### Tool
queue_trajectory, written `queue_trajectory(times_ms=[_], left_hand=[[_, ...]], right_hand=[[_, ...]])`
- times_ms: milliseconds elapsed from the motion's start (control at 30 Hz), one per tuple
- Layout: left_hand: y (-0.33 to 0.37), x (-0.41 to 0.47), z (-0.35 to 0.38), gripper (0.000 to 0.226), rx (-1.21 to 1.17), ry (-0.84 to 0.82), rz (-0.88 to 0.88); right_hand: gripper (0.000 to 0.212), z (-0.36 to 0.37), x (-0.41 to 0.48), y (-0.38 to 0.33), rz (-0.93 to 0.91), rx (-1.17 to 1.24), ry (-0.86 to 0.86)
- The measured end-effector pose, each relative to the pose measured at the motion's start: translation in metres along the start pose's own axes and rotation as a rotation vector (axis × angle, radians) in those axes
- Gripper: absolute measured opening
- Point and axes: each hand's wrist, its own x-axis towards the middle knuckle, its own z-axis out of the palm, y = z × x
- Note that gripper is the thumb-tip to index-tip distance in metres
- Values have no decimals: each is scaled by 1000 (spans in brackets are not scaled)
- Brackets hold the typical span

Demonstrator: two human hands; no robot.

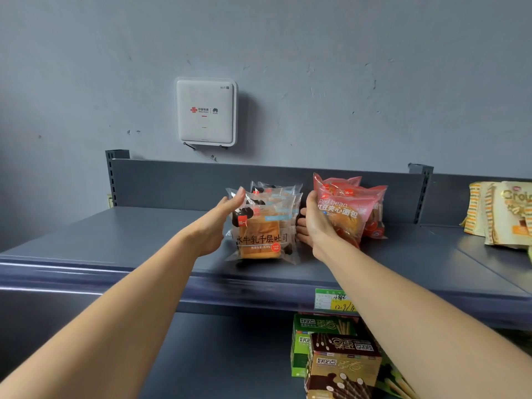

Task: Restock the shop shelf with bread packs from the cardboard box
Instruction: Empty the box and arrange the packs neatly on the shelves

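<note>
A white WiFi router (205, 112) hung on the scuffed grey wall (345, 67). At far right stood striped snack packs (501, 214). A green-and-yellow price label (334, 300) sat above a green biscuit-stick box (305, 335), with a brown biscuit-stick box (342, 367) just in front of it.

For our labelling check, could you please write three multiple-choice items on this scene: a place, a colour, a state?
1. The red plastic bread packs stand where, from the clear-wrapped toast packs? A left B right C below
2. The square plastic wall box is: A black B yellow C white
3. The left hand and right hand are: A open, flanking the toast packs B fists C holding cartons
Key: 1 B, they sit to the right; 2 C, white casing; 3 A, fingers straight.
</note>
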Motion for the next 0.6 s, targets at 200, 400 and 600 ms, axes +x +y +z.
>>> queue_trajectory(times_ms=[200,400,600], left_hand=[[0,7,0,140,0,62,30],[-2,10,4,133,23,51,31],[-4,16,0,128,-9,54,-46]], right_hand=[[88,-5,-4,2,-24,-64,53],[80,-9,-6,-1,-43,-114,173],[99,5,-2,-5,-23,-25,40]])
